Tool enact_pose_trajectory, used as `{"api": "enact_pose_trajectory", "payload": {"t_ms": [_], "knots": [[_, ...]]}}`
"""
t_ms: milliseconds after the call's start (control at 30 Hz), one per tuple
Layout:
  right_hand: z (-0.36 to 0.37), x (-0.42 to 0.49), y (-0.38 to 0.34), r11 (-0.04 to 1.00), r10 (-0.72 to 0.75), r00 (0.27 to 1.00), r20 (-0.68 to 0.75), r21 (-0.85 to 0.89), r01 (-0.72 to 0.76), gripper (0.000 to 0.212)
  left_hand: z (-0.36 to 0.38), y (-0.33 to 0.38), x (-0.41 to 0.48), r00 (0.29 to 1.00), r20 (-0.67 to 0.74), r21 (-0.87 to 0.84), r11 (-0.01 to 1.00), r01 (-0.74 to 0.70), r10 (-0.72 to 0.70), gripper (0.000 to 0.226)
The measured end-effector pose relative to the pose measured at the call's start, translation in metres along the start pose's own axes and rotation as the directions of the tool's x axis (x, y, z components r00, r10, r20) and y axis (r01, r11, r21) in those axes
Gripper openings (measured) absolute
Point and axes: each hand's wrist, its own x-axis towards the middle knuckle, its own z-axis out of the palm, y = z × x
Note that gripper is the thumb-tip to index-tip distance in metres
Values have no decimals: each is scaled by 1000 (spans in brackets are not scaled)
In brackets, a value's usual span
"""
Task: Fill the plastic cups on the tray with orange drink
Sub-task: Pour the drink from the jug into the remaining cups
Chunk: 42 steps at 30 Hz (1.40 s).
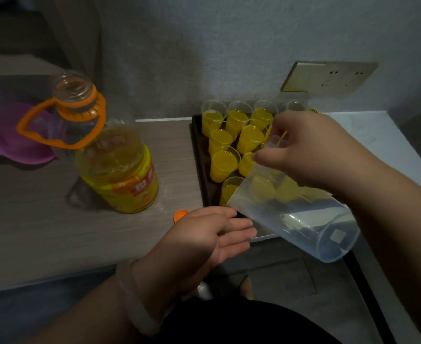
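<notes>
Spill risk comes first: right hand (311, 150) grips a clear jug (298, 219) at the handle by its rim, tipped steeply with the mouth down over the front part of the tray (197, 150). The cups (223, 165) stand packed rim to rim, so a knock from the jug lip or a wrist wobble could topple one into its neighbours. Overfill is the second risk: most cups look near full, and any extra would run onto the tray. Jug looks almost empty, at most a trace of liquid as far as I can tell, so late drips could land between cups instead of in them. Left hand (216, 234) is open with fingers straight, holding nothing, just at the tray's front left corner and close under the jug mouth, where a careless move could jolt the tray edge. Contents: cups on the tray hold orange drink, most to a high level. The front cup (230, 189) nearest the jug mouth looks lower than the rest. The back cup (295, 105) at the tray's far right looks clear, maybe empty, but it is too dim to be sure. Bottle (115, 165) stands upright left of the tray, well apart, uncapped and roughly half full of orange drink, so a bump would spill it. Cap (180, 216) lies on the table (43, 207) just left of the tray's front corner, beside the left hand. Purple cloth (13, 142) lies far left of the tray, and a socket plate (328, 76) sits on the wall behind the tray.
</notes>
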Motion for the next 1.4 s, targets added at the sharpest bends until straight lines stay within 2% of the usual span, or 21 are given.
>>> {"api": "enact_pose_trajectory", "payload": {"t_ms": [200, 400, 633, 767, 1000, 1167, 1300, 1367, 1400], "knots": [[-3, -24, 13, 983, 80, 987, -137, 174, -55, 23, 0, 6, -5, 998, 10, 69, 996, -56, 55, 36], [10, -52, 27, 914, 190, 938, -290, 401, -61, 23, 4, 11, -9, 997, 8, 118, 990, -75, 75, 35], [28, -64, 35, 822, 221, 888, -403, 567, 53, 22, 3, 15, -11, 983, -37, 180, 969, -168, 177, 40], [31, -57, 34, 817, 168, 866, -472, 558, 145, 24, 9, 17, -14, 962, -85, 180, 953, -242, 260, 40], [12, -52, 42, 741, 176, 885, -432, 650, 170, 19, 11, 12, -14, 929, -147, 136, 938, -320, 339, 37], [10, -58, 41, 665, 258, 880, -400, 734, 139, 22, 0, 16, -19, 943, -136, 155, 946, -284, 305, 36], [7, -52, 28, 578, 316, 856, -409, 799, 168, 12, -14, 33, -27, 947, -120, 201, 941, -271, 298, 35], [9, -47, 20, 515, 352, 860, -370, 844, 152, 27, -24, 43, -34, 947, -103, 243, 931, -274, 305, 36], [12, -44, 18, 480, 369, 864, -342, 866, 137, 48, -29, 47, -37, 946, -96, 264, 924, -275, 309, 36]]}}
